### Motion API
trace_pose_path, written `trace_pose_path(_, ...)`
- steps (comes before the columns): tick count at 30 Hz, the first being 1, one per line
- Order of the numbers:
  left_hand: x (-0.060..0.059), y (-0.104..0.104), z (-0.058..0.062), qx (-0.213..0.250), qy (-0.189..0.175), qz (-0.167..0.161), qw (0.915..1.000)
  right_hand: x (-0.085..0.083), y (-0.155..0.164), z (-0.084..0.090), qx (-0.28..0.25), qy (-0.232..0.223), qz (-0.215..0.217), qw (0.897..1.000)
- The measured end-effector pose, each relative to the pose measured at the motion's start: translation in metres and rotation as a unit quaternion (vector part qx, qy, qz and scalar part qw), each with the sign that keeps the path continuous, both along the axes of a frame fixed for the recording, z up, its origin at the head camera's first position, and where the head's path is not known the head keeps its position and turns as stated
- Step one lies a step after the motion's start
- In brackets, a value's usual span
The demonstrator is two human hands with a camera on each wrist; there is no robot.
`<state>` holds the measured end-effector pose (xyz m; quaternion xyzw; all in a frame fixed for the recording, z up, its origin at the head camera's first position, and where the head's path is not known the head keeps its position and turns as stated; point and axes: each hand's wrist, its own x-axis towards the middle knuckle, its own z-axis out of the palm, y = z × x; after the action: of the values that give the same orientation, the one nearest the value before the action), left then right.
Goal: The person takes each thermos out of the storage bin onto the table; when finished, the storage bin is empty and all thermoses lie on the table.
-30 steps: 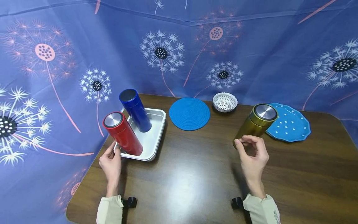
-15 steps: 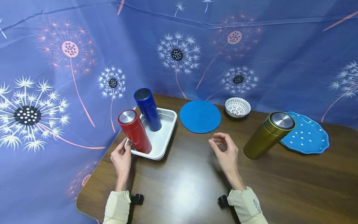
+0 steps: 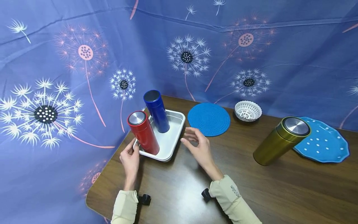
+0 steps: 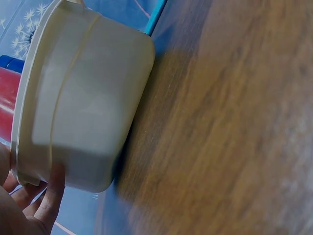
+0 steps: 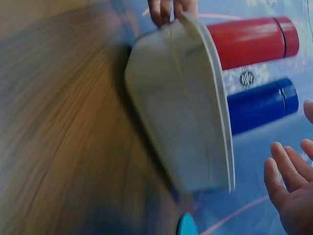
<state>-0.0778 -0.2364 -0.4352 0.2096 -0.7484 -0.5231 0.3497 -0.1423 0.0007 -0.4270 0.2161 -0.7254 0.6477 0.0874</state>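
Presently I'm watching the left hand (image 3: pixel 130 158) pinching the near left corner of a white tray (image 3: pixel 174 126), its thumb and fingers closing on the rim, and in the left wrist view I'm seeing its fingertips pressing against the outer wall. The right hand (image 3: pixel 200 147) is hovering just beside the tray's right side, apart from it, its fingers loosely bent and spread, its thumb standing away from them, and it's holding nothing. Both arms are wearing cream sleeves (image 3: pixel 125 203), and a small black mount (image 3: pixel 144 199) is sitting by each cuff. The tray itself is resting toward the left end of a brown wooden table (image 3: pixel 173 191). Inside it, a red bottle (image 3: pixel 144 133) is standing close to the left hand, and a blue bottle (image 3: pixel 158 113) with a dark top is standing behind it. Farther out, a round blue mat (image 3: pixel 208 119) is lying beyond the right hand, and a white openwork bowl (image 3: pixel 248 111) is sitting to the right of it. Over on the right, a gold bottle (image 3: pixel 274 144) is standing well apart from both hands, its cap partly hiding a blue dotted plate (image 3: pixel 325 143) from the head camera. Behind everything, a blue curtain (image 3: pixel 156 25) printed with dandelions is hanging.
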Motion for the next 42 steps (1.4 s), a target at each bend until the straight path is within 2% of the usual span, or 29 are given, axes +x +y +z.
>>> trace_pose_path(6, 0.001, 0.003, 0.0, 0.007, 0.005, -0.002, 1.0, -0.005, -0.029, 0.006, 0.004, 0.0, 0.036, 0.999)
trace_pose_path(13, 0.002, 0.004, 0.002, 0.024, 0.007, 0.003, 0.9997, -0.008, -0.059, 0.01, -0.023, -0.053, 0.074, 0.996)
trace_pose_path(17, -0.003, -0.002, -0.009, 0.029, 0.011, 0.001, 0.9995, -0.009, -0.071, 0.01, -0.036, -0.074, 0.094, 0.992)
trace_pose_path(22, -0.01, -0.013, -0.029, 0.024, 0.015, 0.012, 0.9995, -0.011, -0.083, 0.011, -0.015, -0.085, 0.094, 0.992)
trace_pose_path(26, -0.012, -0.014, -0.034, 0.03, 0.023, 0.005, 0.9993, -0.013, -0.09, 0.011, -0.01, -0.106, 0.099, 0.989)
trace_pose_path(31, -0.011, -0.012, -0.034, 0.02, 0.018, 0.004, 0.9996, -0.012, -0.099, 0.011, -0.03, -0.128, 0.113, 0.985)
trace_pose_path(37, -0.009, -0.012, -0.033, 0.015, 0.009, 0.017, 0.9997, -0.013, -0.11, 0.01, -0.009, -0.121, 0.114, 0.986)
trace_pose_path(40, -0.008, -0.01, -0.029, 0.016, 0.007, 0.018, 0.9997, -0.012, -0.116, 0.011, -0.002, -0.118, 0.117, 0.986)
trace_pose_path(42, -0.005, -0.006, -0.021, 0.013, 0.008, 0.013, 0.9998, -0.011, -0.119, 0.01, -0.001, -0.122, 0.121, 0.985)
